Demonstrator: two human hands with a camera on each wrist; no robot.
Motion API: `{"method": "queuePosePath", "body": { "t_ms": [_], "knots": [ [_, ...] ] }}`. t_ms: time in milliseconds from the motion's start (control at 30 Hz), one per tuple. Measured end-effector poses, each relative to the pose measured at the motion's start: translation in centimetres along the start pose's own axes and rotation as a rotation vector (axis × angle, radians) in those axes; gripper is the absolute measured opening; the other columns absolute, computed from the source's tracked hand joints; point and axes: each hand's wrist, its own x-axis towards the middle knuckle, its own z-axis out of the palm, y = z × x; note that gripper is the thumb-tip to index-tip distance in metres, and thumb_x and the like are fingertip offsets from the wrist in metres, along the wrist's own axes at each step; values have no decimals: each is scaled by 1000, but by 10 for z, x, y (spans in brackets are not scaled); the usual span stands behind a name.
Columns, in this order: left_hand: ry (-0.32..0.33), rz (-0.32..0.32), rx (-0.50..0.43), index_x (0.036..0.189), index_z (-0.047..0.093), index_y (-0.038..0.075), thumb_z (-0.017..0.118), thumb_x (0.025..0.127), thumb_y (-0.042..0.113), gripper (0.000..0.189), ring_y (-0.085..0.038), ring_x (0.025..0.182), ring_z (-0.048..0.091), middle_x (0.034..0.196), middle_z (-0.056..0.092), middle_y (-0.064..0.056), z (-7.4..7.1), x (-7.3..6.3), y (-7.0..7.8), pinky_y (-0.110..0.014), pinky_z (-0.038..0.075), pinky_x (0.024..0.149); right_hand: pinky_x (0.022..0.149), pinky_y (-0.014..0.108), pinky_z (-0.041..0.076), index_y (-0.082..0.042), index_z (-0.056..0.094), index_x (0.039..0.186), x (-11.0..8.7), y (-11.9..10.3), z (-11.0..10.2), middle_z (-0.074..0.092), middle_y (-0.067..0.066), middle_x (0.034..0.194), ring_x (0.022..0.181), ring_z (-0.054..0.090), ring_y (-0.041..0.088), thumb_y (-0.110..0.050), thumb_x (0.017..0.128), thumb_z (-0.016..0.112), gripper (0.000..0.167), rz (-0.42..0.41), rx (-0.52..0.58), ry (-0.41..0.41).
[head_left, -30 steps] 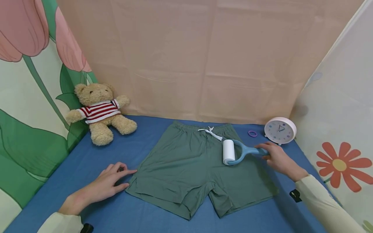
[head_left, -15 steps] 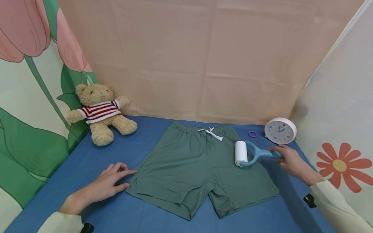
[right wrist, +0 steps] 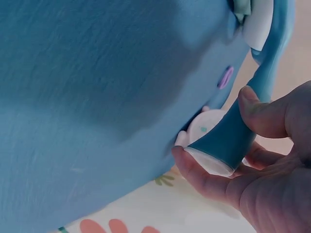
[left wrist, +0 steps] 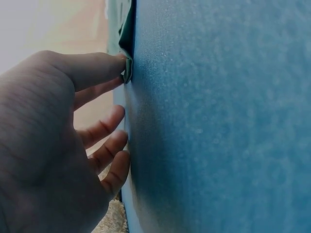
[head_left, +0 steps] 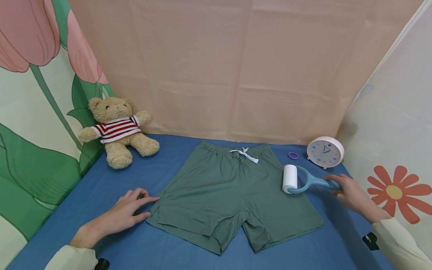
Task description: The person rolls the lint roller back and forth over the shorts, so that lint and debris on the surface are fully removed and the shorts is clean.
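Gripped by its handle [head_left: 323, 182] in the right hand [head_left: 354, 194], a lint roller [head_left: 290, 178] sits at one edge of green shorts [head_left: 219, 187] spread flat on blue cloth [head_left: 182, 257], while the left hand [head_left: 119, 213], relaxed, touches the opposite edge, apparently to steady them.

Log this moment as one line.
left hand: touches green drawstring shorts | right hand: grips blue-handled lint roller | roller head: at shorts' right edge
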Motion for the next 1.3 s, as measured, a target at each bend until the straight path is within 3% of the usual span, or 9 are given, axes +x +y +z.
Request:
{"method": "queuePosePath", "body": {
  "t_ms": [400,667,867,1300],
  "knots": [
    [2,5,-4,141,63,22,71,96,30,46,-17,94,37,115,44,7,-2,0,2,-39,30,74,68,59,55,11,65,118,-15,1,-28,61,25,98,82,57,38,13,78,76,41,64,-41,-7],
    [12,12,3,140,63,22,71,96,30,46,-16,93,37,115,44,7,-1,0,2,-39,30,74,70,65,53,12,60,123,-17,-10,-30,60,32,103,84,60,46,9,80,77,46,64,-36,53],
    [7,11,4,140,63,23,71,96,30,46,-16,93,36,116,44,7,0,0,0,-39,30,74,73,64,52,12,59,127,-8,-37,-25,58,34,111,92,58,49,10,81,76,48,21,-28,72],
    [5,11,-9,141,63,23,71,96,30,46,-17,94,36,116,44,7,0,0,1,-40,30,75,75,55,52,5,63,129,24,-116,-6,60,20,107,90,56,34,10,86,71,43,-85,46,87]
  ]
}}
